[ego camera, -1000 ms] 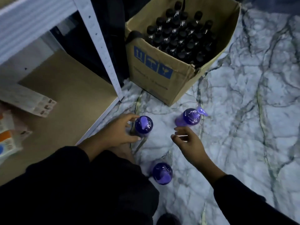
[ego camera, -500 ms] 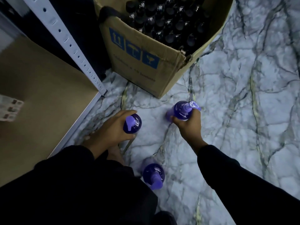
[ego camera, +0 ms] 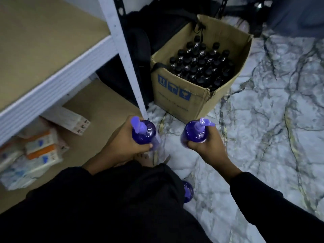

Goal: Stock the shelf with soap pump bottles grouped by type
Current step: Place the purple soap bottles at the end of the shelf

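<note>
My left hand (ego camera: 121, 146) grips a purple pump bottle (ego camera: 144, 133) upright, just in front of the shelf's white post (ego camera: 122, 55). My right hand (ego camera: 206, 148) holds a second purple pump bottle (ego camera: 192, 133) beside it, above the marble floor. A third purple bottle (ego camera: 188, 191) stands on the floor near my knee, half hidden by my dark clothing. The shelf (ego camera: 43, 50) has a tan board at upper left and a lower board (ego camera: 98, 109) beneath it.
An open cardboard box (ego camera: 177, 95) full of several dark, black-capped bottles (ego camera: 201, 65) stands on the floor right of the post. Small boxes and packets (ego camera: 42, 151) lie on the lower shelf board at left. A dark bag (ego camera: 140, 41) sits behind the post.
Both hands have lifted their purple bottles off the floor and brought them nearer the camera. The view has tilted up, showing the upper shelf board.
</note>
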Demonstrator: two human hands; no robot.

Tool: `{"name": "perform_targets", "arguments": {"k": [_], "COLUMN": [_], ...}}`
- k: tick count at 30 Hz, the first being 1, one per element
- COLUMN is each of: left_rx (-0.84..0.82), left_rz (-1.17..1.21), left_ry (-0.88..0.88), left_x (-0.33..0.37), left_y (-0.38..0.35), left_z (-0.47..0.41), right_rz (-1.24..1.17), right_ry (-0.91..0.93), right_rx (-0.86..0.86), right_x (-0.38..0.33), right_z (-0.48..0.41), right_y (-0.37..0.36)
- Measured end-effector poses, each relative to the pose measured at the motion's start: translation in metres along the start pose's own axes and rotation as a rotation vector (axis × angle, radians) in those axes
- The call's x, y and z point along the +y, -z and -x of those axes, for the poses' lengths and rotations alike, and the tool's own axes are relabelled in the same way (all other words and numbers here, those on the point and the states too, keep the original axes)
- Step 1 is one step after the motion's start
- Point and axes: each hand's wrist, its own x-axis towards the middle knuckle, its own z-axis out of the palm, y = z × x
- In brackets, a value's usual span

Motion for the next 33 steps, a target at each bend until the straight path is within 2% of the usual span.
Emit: {"name": "perform_targets", "arguments": {"k": [2, 8, 14, 18, 27, 30, 33], "left_rx": [0.043, 0.317, 0.666, 0.842, 1.333, 1.419, 1.433], "left_rz": [0.064, 0.157, 0.217, 0.307, 0.514, 0.566, 0.611], "left_ry": [-0.015, -0.069, -0.112, -0.113, 0.006, 0.036, 0.039], "left_x": [0.021, 0.071, 0.103, 0.101, 0.068, 0.049, 0.031], "left_y": [0.028, 0.114, 0.179, 0.214, 0.254, 0.253, 0.249], "left_z": [0.021, 0.1, 0.195, 0.26, 0.376, 0.397, 0.412], "right_rz": [-0.051, -0.122, -0.27, -0.352, -0.502, -0.539, -0.563], "right_ry": [0.062, 0.305, 0.496, 0.527, 0.496, 0.459, 0.448], "right_rx": [-0.026, -0.159, -0.329, -0.449, -0.728, -0.801, -0.866], "right_x": [-0.043, -0.174, -0.293, -0.355, -0.427, -0.431, -0.425], "right_z": [0.005, 0.017, 0.051, 0.084, 0.175, 0.201, 0.221], "right_y": [0.0, -0.009, -0.041, -0.079, -0.192, -0.228, -0.256]}}
